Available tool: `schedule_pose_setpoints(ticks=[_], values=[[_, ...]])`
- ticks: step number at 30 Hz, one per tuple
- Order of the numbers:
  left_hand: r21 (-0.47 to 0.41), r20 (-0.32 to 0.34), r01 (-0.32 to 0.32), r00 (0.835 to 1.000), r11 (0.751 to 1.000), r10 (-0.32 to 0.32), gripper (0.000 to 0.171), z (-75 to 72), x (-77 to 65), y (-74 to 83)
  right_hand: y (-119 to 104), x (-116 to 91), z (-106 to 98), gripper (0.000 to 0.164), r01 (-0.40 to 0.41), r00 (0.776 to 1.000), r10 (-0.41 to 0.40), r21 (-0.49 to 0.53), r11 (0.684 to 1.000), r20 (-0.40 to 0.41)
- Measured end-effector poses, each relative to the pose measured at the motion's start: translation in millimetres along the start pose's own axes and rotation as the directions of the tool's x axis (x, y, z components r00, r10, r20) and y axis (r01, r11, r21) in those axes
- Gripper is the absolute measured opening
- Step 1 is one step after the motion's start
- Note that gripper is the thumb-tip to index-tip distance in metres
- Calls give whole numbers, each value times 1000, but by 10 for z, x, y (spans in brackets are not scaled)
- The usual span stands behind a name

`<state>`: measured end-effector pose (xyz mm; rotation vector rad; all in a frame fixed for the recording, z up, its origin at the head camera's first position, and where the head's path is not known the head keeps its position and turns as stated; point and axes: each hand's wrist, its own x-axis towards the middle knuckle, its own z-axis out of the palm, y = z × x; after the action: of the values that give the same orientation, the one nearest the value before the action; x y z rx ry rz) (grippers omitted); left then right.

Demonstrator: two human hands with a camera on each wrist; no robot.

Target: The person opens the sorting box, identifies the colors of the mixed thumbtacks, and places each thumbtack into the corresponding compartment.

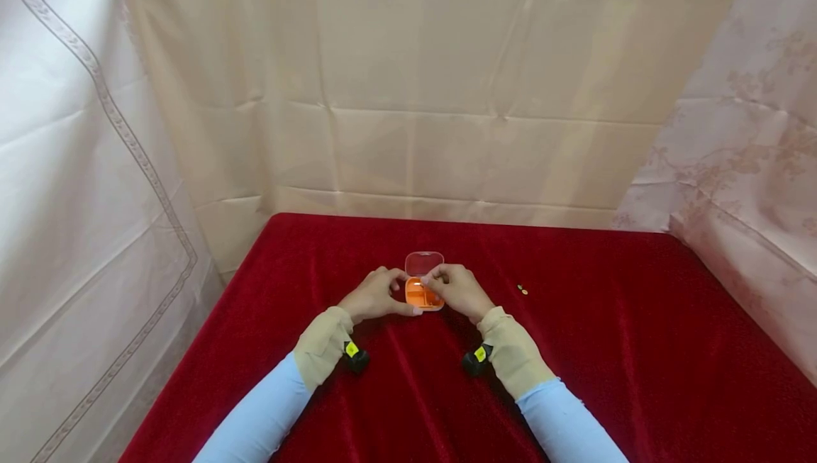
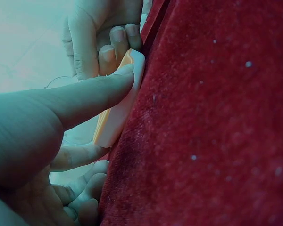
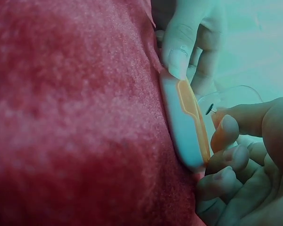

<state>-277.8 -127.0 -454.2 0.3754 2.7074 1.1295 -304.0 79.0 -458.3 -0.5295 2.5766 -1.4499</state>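
Pinches small dark-headed stud with right hand over open orange-and-white case; grips case with left hand.

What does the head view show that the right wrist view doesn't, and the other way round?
Only the head view shows the tiny pieces right of the box and the blue sleeves. Only the right wrist view clearly shows the dark-headed pin pinched in the right hand. Both share that hand, the left hand, the box, its clear lid and the red cloth.
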Motion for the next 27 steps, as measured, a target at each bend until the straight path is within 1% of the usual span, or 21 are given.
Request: schedule_pose_setpoints(ticks=[3,6,9,13,16,19,23,25,27], values=[[-1,0,-1,1000,1000,1,67,1,3,-1,-8,-2,-2,16,-4,1000,4,1,1000,-2],[1,0,-1,1000,1000,1,66,5,2,-1,-23,-15,1,15,-6,1000,6,-21,1000,-13],[4,-1,-1,1000,1000,1,66,7,-1,0,-26,-18,15,15,0,1000,-3,-85,996,-30],[2,-4,1,1000,1000,-1,66,6,-2,3,-22,-3,35,14,29,998,-37,-174,984,-45],[4,-6,3,1000,1000,-3,67,7,0,7,-12,6,40,13,51,997,-62,-202,978,-49],[8,-9,4,1000,1000,-3,67,9,2,6,-10,11,38,12,54,997,-65,-206,977,-46],[10,-13,8,1000,1000,-8,67,11,6,5,-26,11,-20,13,44,998,-49,-171,984,-25],[11,-12,9,1000,1000,-8,68,12,10,3,-31,11,-117,16,28,999,-30,-130,991,-11],[12,-10,8,1000,1000,-8,69,13,18,4,-13,6,-279,22,8,1000,-9,-87,996,-7]])
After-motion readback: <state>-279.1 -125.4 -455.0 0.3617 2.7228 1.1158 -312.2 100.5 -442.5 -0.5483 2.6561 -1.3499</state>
